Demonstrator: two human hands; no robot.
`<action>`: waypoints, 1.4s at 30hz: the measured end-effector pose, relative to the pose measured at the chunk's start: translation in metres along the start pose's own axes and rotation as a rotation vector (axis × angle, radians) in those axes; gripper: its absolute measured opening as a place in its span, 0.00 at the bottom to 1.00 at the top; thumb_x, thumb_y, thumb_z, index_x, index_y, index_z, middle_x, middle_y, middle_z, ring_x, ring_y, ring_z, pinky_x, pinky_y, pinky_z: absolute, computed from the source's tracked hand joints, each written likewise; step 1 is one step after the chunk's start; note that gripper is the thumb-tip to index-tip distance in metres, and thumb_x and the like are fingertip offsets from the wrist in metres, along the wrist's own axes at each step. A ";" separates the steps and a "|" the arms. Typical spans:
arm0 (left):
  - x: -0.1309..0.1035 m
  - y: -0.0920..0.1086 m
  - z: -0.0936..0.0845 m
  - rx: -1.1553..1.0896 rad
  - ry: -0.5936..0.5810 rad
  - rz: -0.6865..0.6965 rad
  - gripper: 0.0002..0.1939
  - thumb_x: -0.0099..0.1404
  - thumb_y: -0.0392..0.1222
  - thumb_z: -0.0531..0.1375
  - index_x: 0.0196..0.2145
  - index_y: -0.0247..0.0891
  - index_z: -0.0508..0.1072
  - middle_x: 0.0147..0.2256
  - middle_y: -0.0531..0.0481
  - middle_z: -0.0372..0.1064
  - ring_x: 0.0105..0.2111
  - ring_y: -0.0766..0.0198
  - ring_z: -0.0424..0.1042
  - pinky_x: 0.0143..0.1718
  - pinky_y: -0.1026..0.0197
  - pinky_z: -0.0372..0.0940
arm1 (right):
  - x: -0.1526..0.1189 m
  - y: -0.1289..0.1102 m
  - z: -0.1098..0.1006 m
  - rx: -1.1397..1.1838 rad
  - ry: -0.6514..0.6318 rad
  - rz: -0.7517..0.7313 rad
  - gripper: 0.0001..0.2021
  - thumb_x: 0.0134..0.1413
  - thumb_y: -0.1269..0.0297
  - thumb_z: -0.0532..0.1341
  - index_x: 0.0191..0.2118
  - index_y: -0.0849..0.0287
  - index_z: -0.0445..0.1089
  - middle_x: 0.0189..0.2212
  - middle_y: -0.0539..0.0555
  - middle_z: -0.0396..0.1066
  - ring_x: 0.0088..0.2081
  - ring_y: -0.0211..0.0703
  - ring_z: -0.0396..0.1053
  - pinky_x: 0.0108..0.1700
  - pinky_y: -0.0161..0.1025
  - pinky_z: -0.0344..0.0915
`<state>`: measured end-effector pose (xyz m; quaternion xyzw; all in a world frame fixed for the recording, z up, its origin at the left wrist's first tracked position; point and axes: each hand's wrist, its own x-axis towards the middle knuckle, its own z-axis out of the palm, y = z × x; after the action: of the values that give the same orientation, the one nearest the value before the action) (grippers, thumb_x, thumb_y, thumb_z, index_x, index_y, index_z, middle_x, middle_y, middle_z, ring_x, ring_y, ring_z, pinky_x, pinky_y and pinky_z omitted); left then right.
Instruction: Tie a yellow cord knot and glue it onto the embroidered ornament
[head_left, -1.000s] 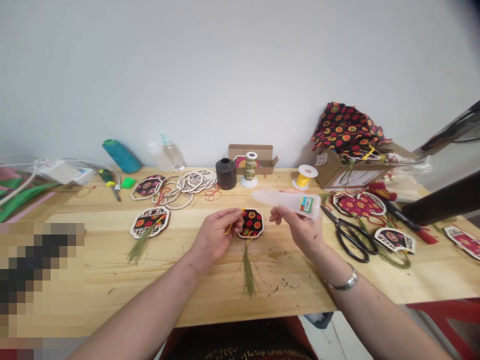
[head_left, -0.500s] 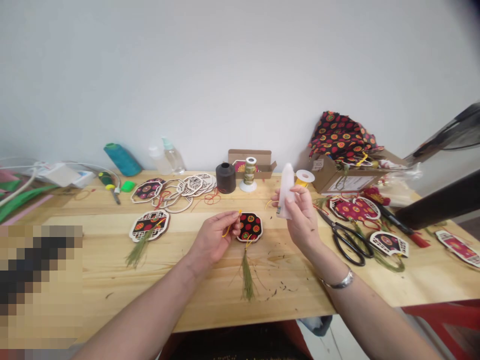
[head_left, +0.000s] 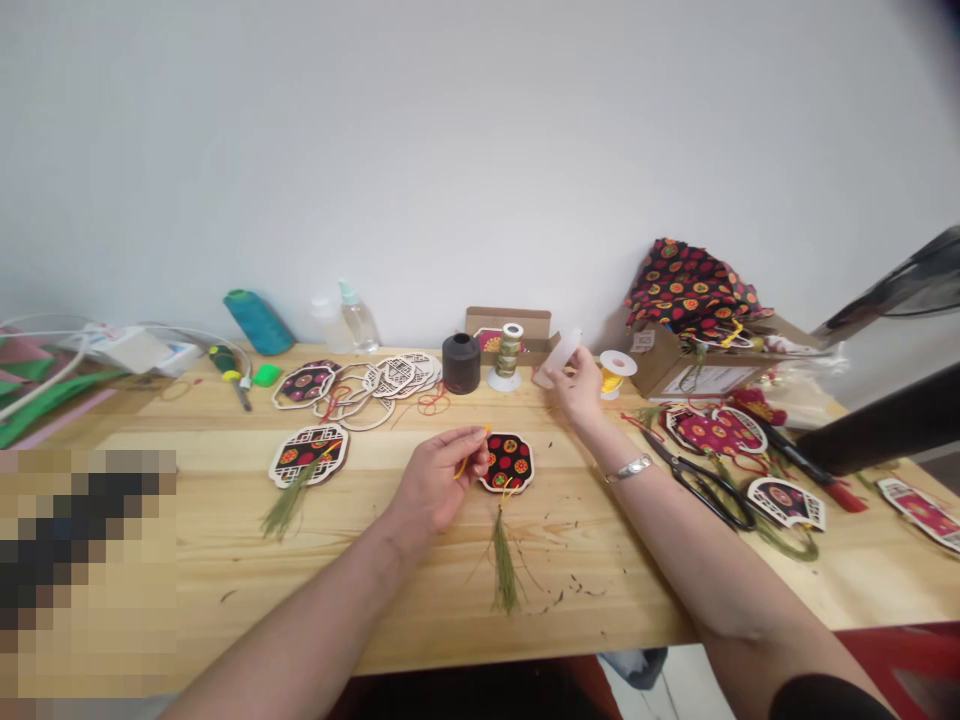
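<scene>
My left hand [head_left: 446,475] is closed, its thumb and fingertips pinching a short yellow cord [head_left: 461,466]. Right beside those fingertips lies a black fabric-covered ornament [head_left: 511,462] with red and orange round flowers and a pale scalloped edge. From its lower side an olive-green tassel [head_left: 505,570] hangs on yellow thread over the wood. At the back of the table my right hand [head_left: 579,388] is wrapped round a white translucent squeeze bottle [head_left: 561,355], which tilts to the right at its top. The bottle is between the small cardboard box and a yellow thread spool [head_left: 617,372].
A black cone [head_left: 460,364] and a gold thread spool [head_left: 508,360] stand at the back. Lattice wooden frames [head_left: 401,375] and a tasselled ornament [head_left: 309,455] lie left. Black scissors [head_left: 709,485] and a cardboard box [head_left: 697,365] heaped with fabric are right.
My right hand has carried the white bottle away from me to the back of the table, near the small box. My left hand keeps its pinch on the cord. The view shifted slightly.
</scene>
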<state>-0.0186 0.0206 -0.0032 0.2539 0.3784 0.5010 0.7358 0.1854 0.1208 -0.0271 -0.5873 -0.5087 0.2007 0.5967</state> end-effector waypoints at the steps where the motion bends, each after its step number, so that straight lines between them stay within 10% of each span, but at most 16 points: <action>1: 0.000 0.000 0.000 0.000 0.000 0.003 0.09 0.44 0.35 0.69 0.25 0.29 0.76 0.21 0.49 0.67 0.22 0.72 0.63 0.22 0.70 0.57 | 0.001 0.005 0.003 -0.029 0.001 0.017 0.16 0.38 0.69 0.61 0.38 0.62 0.65 0.35 0.57 0.71 0.36 0.46 0.68 0.41 0.46 0.65; 9: 0.000 0.001 0.000 0.036 0.012 0.020 0.09 0.44 0.36 0.69 0.25 0.29 0.76 0.20 0.49 0.67 0.22 0.71 0.64 0.22 0.69 0.57 | -0.007 -0.006 -0.007 -0.176 -0.006 0.118 0.35 0.34 0.68 0.65 0.54 0.66 0.57 0.47 0.67 0.65 0.43 0.52 0.65 0.47 0.52 0.61; 14: 0.001 -0.002 0.000 0.099 0.000 0.054 0.10 0.44 0.37 0.69 0.25 0.29 0.76 0.19 0.50 0.67 0.21 0.71 0.64 0.22 0.68 0.58 | -0.052 -0.035 -0.025 -0.238 -0.166 -0.183 0.05 0.46 0.65 0.60 0.31 0.59 0.71 0.33 0.56 0.70 0.37 0.46 0.65 0.44 0.48 0.61; 20: 0.007 -0.005 -0.004 0.150 0.001 0.089 0.09 0.45 0.37 0.68 0.25 0.28 0.76 0.20 0.50 0.67 0.21 0.72 0.64 0.22 0.69 0.58 | -0.087 -0.041 -0.025 -0.143 -0.456 -0.213 0.07 0.51 0.70 0.57 0.29 0.59 0.72 0.29 0.54 0.73 0.33 0.42 0.67 0.41 0.42 0.62; 29: 0.011 0.001 -0.004 0.199 0.050 0.066 0.09 0.43 0.35 0.69 0.22 0.27 0.75 0.20 0.50 0.65 0.20 0.74 0.61 0.15 0.74 0.48 | -0.080 -0.044 -0.035 0.439 -0.576 0.527 0.16 0.47 0.68 0.59 0.44 0.62 0.64 0.29 0.54 0.75 0.17 0.29 0.58 0.19 0.30 0.53; 42: 0.003 0.000 0.000 0.100 -0.097 -0.213 0.03 0.49 0.27 0.61 0.25 0.24 0.74 0.22 0.47 0.63 0.20 0.75 0.61 0.11 0.78 0.47 | -0.093 -0.051 -0.028 0.353 -0.639 0.184 0.08 0.41 0.69 0.66 0.33 0.57 0.76 0.29 0.50 0.72 0.31 0.36 0.68 0.36 0.35 0.65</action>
<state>-0.0174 0.0232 -0.0042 0.2727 0.3916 0.3874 0.7888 0.1533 0.0176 -0.0096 -0.4261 -0.5721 0.5112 0.4794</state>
